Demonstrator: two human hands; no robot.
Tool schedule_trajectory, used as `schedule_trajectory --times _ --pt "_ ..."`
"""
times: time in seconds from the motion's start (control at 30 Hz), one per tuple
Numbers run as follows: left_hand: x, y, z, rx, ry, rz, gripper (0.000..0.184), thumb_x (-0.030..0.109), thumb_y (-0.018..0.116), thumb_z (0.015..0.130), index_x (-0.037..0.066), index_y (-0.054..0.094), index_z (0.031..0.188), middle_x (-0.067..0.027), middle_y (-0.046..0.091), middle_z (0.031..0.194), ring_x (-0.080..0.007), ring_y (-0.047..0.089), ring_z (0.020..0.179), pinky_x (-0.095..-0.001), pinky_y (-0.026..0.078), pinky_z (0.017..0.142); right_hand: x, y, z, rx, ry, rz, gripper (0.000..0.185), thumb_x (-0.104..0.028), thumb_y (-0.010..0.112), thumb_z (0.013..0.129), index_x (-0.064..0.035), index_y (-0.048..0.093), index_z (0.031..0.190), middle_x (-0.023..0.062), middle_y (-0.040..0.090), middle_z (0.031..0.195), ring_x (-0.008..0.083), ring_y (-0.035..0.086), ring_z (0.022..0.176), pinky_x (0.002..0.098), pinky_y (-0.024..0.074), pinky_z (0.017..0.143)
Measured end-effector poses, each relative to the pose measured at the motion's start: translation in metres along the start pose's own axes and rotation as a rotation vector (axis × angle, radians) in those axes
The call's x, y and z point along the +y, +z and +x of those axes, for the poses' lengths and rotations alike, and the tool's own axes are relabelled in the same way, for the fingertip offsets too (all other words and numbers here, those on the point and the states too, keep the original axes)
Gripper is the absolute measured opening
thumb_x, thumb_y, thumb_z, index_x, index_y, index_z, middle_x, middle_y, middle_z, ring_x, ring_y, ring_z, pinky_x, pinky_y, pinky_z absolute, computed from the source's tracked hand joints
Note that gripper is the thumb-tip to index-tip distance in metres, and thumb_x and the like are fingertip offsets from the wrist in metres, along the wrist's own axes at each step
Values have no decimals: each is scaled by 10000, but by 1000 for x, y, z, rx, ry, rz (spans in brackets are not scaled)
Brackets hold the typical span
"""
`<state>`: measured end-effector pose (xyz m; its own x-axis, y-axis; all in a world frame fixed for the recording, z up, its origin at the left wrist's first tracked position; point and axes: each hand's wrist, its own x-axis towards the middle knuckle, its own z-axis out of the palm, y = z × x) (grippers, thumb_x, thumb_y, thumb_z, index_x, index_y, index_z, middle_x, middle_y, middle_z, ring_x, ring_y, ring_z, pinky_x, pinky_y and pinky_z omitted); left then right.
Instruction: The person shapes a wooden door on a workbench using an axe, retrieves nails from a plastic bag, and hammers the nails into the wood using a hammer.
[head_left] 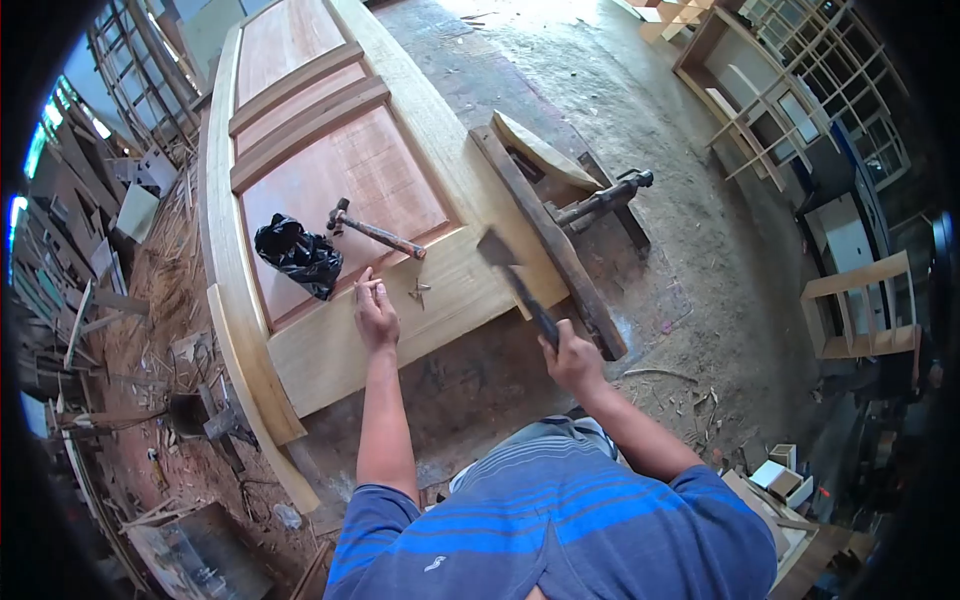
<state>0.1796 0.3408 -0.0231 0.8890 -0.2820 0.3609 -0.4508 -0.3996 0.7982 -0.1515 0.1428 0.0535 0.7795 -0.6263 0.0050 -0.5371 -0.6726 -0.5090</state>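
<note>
A wooden panelled door [430, 307] lies flat in front of me. My right hand [575, 362] is wrapped round the dark handle of a broad-bladed tool [528, 290], its blade raised over the door's right corner and slightly blurred. My left hand [376, 312] is over the door's near rail, fingers curled with the tips together; what they hold, if anything, is too small to make out. Beyond it a hammer [375, 235] lies on the panel, beside a black plastic bag [300, 256]. Several small pointed pieces [419, 291] rest on the rail.
A dark wooden beam [550, 240] with a metal clamp [605, 203] stands at the door's right side. Wood scraps and shavings [165, 290] cover the floor at left. Wooden frames [865, 305] stand at the right. A long wood strip [245, 365] runs along the door's left edge.
</note>
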Motion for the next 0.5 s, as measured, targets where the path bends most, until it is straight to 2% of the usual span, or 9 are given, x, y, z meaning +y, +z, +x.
schedule_trajectory --times 0.03,0.13,0.27,0.33,0.4,0.5 --pt "0 0 2 -6 -6 7 157 133 560 1103 -1 639 1125 -255 677 1443 -442 650 1302 -508 516 1096 0 2 3 -143 96 -111 358 -346 665 1067 -43 504 1168 275 736 794 515 741 772 613 588 671" --pt "6 0 3 -3 9 -7 160 131 561 1103 -7 638 1129 -258 674 1446 -441 652 1306 -506 515 1104 -7 -1 6 -175 94 -95 387 -366 651 1071 -39 487 1195 282 743 803 515 749 782 620 595 695" --pt "2 -2 -2 -2 -1 -52 163 131 565 1101 -12 636 1136 -260 673 1450 -439 655 1313 -501 513 1109 -24 8 23 -116 1 197 409 -386 651 1074 1 564 1173 336 740 896 524 740 787 627 576 696" --pt "4 -4 -4 -5 10 -22 200 163 558 1112 -21 632 1139 -271 669 1449 -439 648 1322 -498 508 1110 -43 33 48 -41 -116 245 447 -419 654 1083 24 604 1128 308 741 873 457 761 723 581 587 684" --pt "7 -4 -5 44 33 -16 225 182 545 1121 -27 628 1141 -278 669 1430 -439 647 1309 -500 506 1103 -89 19 83 -415 106 692 479 -444 636 1102 34 620 1080 221 734 807 339 754 624 499 604 610" --pt "18 -16 -12 76 -163 65 249 204 524 1132 -30 610 1139 -279 669 1372 -440 642 1273 -507 496 1090 -143 47 127 -551 147 753 476 -456 612 1116 17 636 1073 88 683 742 200 715 591 399 589 550"
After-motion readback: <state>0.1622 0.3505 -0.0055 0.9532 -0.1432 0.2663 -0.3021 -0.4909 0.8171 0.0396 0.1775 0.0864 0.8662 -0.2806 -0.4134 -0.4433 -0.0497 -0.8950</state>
